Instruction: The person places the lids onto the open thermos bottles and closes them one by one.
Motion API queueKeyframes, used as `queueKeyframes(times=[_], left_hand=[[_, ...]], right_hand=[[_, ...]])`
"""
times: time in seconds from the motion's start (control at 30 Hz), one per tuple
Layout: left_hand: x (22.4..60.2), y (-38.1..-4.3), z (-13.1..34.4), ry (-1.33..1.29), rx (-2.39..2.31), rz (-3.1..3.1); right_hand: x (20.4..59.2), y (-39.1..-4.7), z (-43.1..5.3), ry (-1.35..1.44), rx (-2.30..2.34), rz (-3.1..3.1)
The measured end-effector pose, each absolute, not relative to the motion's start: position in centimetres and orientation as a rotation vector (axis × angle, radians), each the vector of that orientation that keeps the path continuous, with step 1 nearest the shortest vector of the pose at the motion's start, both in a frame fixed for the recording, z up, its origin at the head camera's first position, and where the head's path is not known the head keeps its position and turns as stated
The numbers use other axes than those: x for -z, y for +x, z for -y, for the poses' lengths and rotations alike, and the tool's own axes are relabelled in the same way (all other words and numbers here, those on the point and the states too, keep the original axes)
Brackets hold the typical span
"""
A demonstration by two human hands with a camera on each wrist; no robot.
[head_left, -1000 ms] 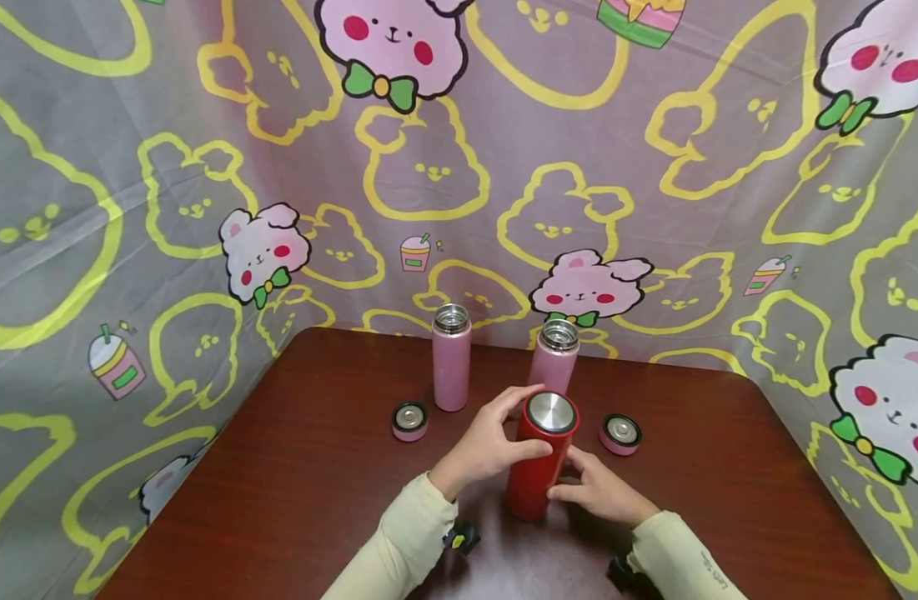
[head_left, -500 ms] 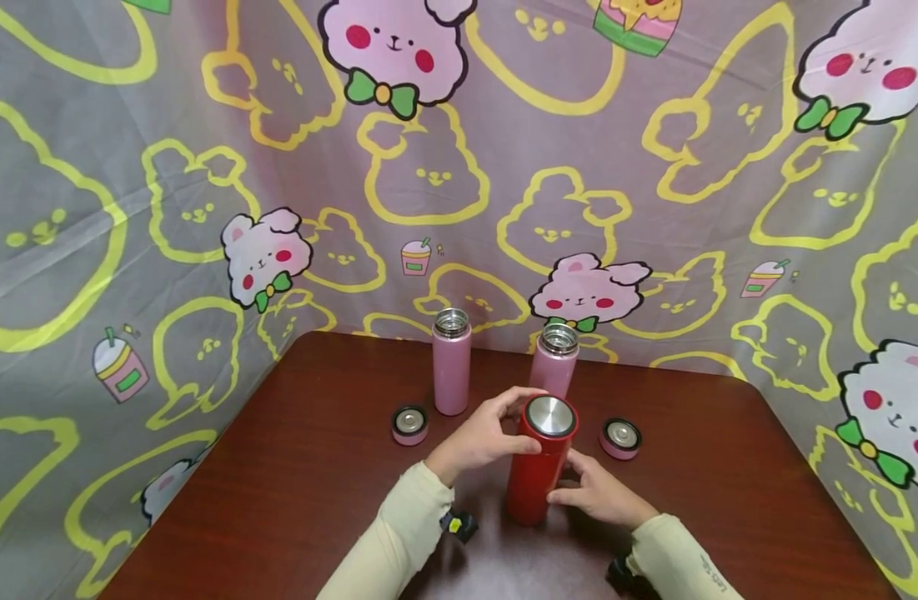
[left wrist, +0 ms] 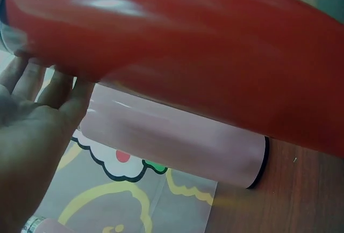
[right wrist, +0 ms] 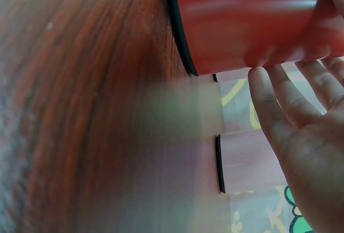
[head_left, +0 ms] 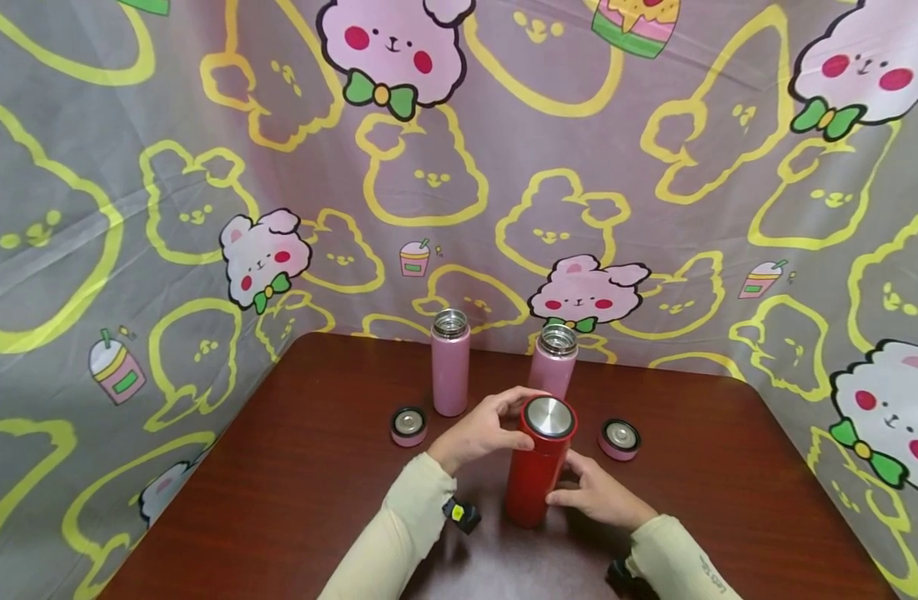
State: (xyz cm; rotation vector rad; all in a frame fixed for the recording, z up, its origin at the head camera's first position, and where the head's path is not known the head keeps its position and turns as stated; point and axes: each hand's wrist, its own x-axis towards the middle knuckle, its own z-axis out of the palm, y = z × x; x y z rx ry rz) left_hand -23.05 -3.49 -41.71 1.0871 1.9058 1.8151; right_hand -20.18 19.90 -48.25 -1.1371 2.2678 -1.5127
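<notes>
A red thermos (head_left: 532, 487) stands upright near the middle of the table, its lid (head_left: 550, 417) topped with a silver disc. My left hand (head_left: 475, 429) holds it at the top, thumb on the near side just under the lid's rim and fingers round the far side. Lower down, my right hand (head_left: 597, 493) grips the body from the right between thumb and fingers. The right wrist view has the thermos's black base edge (right wrist: 181, 34) on the wood and the fingertips (right wrist: 259, 77) against the red wall. In the left wrist view the red body (left wrist: 188, 45) fills the upper part.
Two pink bottles without lids stand behind: one (head_left: 450, 375) at left, the other (head_left: 554, 362) partly hidden by the thermos. A pink cap (head_left: 408, 425) lies on the table (head_left: 301, 492) left of my hands, another cap (head_left: 619, 437) right. A patterned cloth (head_left: 459, 192) hangs around the table.
My left thumb has slid back leftward on the top of the thermos. The right hand and the thermos stay put, as do the pink bottles and caps.
</notes>
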Motion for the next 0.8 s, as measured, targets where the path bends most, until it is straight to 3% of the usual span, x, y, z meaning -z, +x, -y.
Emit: queueKeyframes(times=[0.2, 0.47, 0.8], left_hand=[[40.1, -22.4, 3.7, 1.148, -1.804, -1.860], [41.7, -24.0, 3.7, 1.189, -1.746, -1.893], [42.0, -23.4, 3.7, 1.187, -1.764, -1.876]], right_hand=[[47.7, -19.9, -19.9, -1.121, 1.500, -2.299], [49.9, -21.0, -20.4, -1.099, 1.485, -2.309], [50.1, -21.1, -20.4, -1.133, 1.507, -2.305]])
